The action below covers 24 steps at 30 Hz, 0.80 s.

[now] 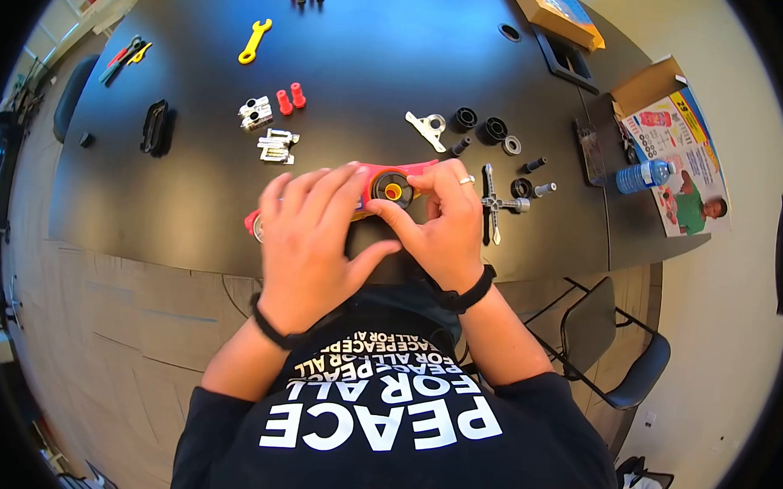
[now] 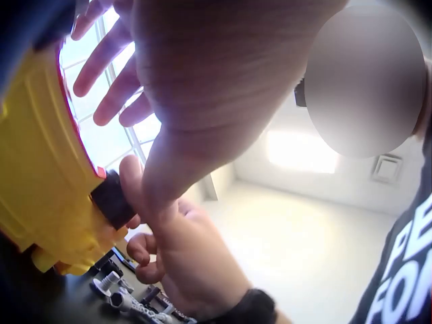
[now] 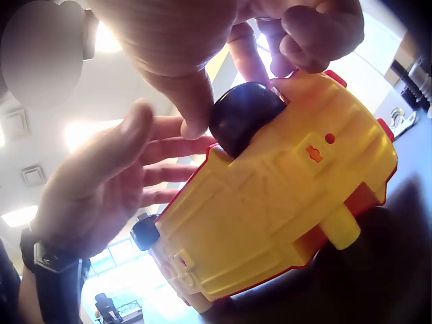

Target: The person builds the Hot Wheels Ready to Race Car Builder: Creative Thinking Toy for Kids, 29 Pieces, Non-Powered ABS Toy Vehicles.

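Note:
A red toy car body (image 1: 379, 170) is held on its side at the table's near edge, its yellow underside (image 3: 263, 196) facing the person. My right hand (image 1: 449, 225) pinches a black wheel (image 1: 392, 190) with a yellow centre between thumb and fingers, at the body's side. In the right wrist view the wheel (image 3: 246, 115) sits at the edge of the underside, and a second black wheel (image 3: 144, 233) is at the other end. My left hand (image 1: 309, 232) lies with fingers extended against the red body, thumb apart from the wheel.
Silver parts (image 1: 278, 145) and red pegs (image 1: 297, 95) lie beyond the left hand. A grey cross-shaped piece (image 1: 503, 204), black wheels (image 1: 493, 129) and dark pegs are at right. Farther off are a yellow wrench (image 1: 255, 42), a water bottle (image 1: 646, 176) and an open box (image 1: 675, 152).

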Tool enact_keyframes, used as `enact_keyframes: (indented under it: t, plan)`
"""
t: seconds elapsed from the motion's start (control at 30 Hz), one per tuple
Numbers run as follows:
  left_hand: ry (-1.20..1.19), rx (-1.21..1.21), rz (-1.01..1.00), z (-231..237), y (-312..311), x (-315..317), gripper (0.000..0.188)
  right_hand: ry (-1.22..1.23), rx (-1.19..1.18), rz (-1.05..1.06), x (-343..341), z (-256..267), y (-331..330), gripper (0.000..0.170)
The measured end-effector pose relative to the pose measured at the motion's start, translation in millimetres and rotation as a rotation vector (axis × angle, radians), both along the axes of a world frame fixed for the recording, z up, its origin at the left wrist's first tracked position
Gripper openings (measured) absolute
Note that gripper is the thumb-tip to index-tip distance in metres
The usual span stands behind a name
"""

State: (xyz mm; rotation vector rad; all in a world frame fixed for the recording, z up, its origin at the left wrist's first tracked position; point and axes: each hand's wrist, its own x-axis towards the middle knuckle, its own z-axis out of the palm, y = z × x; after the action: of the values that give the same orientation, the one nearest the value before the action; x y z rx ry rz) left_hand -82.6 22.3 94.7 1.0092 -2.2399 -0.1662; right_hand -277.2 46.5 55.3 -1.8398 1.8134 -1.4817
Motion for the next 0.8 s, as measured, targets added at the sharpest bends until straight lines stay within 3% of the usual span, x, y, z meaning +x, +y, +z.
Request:
enact_keyframes:
  t: [0.1,0.17,0.23,0.3,0.53,0.63,0.7,0.73,0.8]
  plan:
    - [0.060,-0.086,0.017,-39,-21,-19,0.055,0.001,0.066,-0.013,-1,4,3,0.047]
    - [0.102,-0.105,0.009,-39,-23,-23,0.049,-0.193,0.128,0.077,-3,6,5,0.041]
    - [0.140,0.032,0.046,-33,-18,-25,0.057,-0.160,0.083,0.081,-4,11,6,0.038]
    - [0.163,0.044,0.043,-30,-17,-25,0.060,-0.036,0.149,0.083,-8,16,6,0.037]
    - [0.179,0.016,0.032,-35,-19,-26,0.074,0.019,0.244,0.156,-18,27,-1,0.041]
    - [0.117,0.014,0.053,-32,-17,-26,0.071,0.054,0.162,0.075,-15,29,9,0.038]
    - [0.111,0.013,0.038,-29,-16,-25,0.070,-0.237,0.217,-0.050,-30,22,18,0.033]
    - [0.099,0.012,0.034,-29,-16,-24,0.070,-0.325,0.111,-0.114,-50,-1,17,0.026]
    - [0.103,0.002,0.022,-30,-16,-24,0.069,-0.041,0.079,-0.282,-92,-4,21,0.018]
